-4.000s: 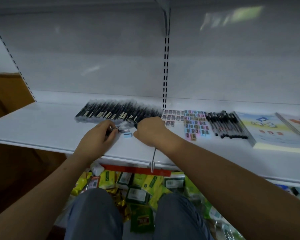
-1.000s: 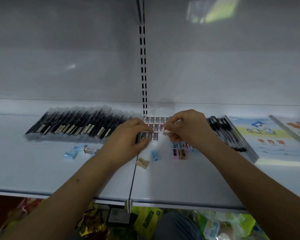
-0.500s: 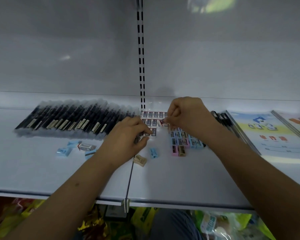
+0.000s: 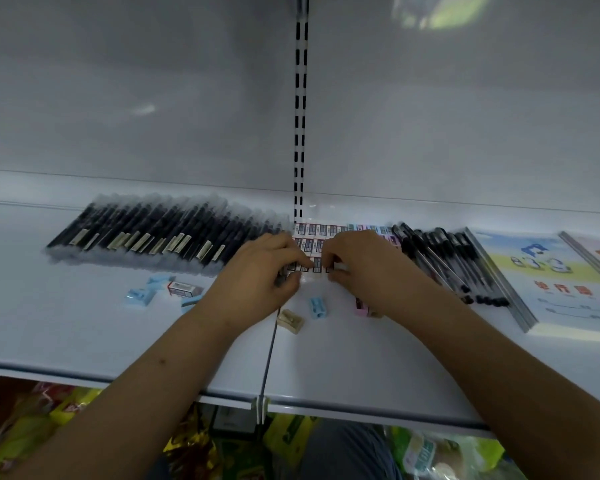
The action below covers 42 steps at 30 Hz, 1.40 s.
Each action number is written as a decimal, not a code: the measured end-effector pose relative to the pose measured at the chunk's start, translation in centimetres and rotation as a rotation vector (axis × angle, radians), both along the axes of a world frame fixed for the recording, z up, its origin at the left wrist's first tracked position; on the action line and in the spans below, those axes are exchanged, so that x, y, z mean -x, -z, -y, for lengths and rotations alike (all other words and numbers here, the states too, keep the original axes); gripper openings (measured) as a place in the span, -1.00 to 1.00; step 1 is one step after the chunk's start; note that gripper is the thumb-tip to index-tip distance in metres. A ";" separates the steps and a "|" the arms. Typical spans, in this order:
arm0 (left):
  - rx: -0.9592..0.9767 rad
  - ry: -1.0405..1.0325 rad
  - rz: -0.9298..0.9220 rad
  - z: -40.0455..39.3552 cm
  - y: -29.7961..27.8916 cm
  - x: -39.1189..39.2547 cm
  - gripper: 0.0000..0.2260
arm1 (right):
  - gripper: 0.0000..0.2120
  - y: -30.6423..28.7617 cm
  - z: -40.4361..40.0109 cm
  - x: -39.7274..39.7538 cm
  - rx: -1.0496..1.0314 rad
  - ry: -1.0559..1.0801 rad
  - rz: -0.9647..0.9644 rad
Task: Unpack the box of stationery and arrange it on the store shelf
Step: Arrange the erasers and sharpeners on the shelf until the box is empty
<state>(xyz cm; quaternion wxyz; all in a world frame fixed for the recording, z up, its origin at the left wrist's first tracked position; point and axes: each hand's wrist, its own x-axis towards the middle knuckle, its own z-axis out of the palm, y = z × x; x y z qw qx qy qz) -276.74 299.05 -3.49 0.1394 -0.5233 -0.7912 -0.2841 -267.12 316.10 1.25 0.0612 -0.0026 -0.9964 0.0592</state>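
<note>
The white shelf (image 4: 84, 334) carried all the stationery, and the slotted upright (image 4: 301, 133) in its back panel serves as the landmark. Left of the upright lay a long row of black pens (image 4: 160, 233) in clear sleeves, side by side. Far right of the upright lay the notebooks (image 4: 548, 271), flat and overlapping. Between these and the upright lay a smaller row of black pens (image 4: 444, 258), touching the notebooks' edge. At the foot of the upright sat a block of white erasers (image 4: 317, 233) in rows, with pastel sharpeners (image 4: 378, 230) packed just to its right.

The left hand (image 4: 257, 282) and the right hand (image 4: 368, 268) met at the front edge of the eraser block, fingers curled and pinching at the front row; which piece each gripped could not be told.

Loose pieces lay nearer the shelf front: one boxed eraser (image 4: 185, 289) among blue sharpeners (image 4: 139, 296) left of the upright, and a tan sharpener (image 4: 291, 320), a blue sharpener (image 4: 318, 307) and a pink sharpener (image 4: 362, 306) below it.
</note>
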 end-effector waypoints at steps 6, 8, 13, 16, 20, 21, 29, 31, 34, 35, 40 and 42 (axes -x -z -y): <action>-0.076 -0.025 0.143 1.3 -0.9 -0.7 -0.75 | -0.74 0.3 -0.3 -1.1 0.110 -0.175 -0.096; -0.147 -0.086 0.185 2.4 -2.1 -1.5 -0.82 | -0.68 -0.1 -0.3 -2.0 0.194 -0.256 -0.058; 0.140 -0.047 0.330 4.4 -3.0 -4.2 -0.76 | -0.68 0.2 0.8 -1.9 0.113 -0.322 0.045; 0.200 -0.022 0.289 3.9 -2.6 -5.1 -0.77 | -0.71 -0.9 0.2 -2.7 0.203 -0.239 -0.058; 0.089 0.014 0.345 2.6 -3.2 -5.4 -0.90 | -0.77 -2.2 -2.5 -6.2 0.476 -0.041 -0.300; 0.032 0.031 0.415 2.2 -3.3 -5.5 -0.89 | -0.78 -2.1 -3.1 -7.2 0.523 0.010 -0.314; -0.169 0.083 0.753 -0.3 -2.4 -8.4 -0.74 | -0.80 0.8 -4.4 -13.1 0.513 0.066 -0.319; -0.125 0.052 0.659 -0.2 -2.0 -8.7 -0.76 | -0.83 1.4 -4.1 -13.3 0.561 0.054 -0.313; -0.166 0.066 0.810 0.3 -1.9 -8.7 -0.78 | -0.83 1.8 -3.1 -13.1 0.632 0.030 -0.318; -0.171 0.076 0.877 0.5 -1.9 -8.8 -0.77 | -0.83 2.0 -2.5 -13.0 0.657 0.008 -0.320; -0.009 -0.008 0.626 2.1 -1.5 -8.6 -0.78 | -0.87 3.3 -0.5 -12.1 0.353 -0.107 -0.307; 0.047 -0.009 0.479 2.9 -1.6 -8.3 -0.79 | -0.86 3.5 -0.2 -11.5 0.302 -0.133 -0.279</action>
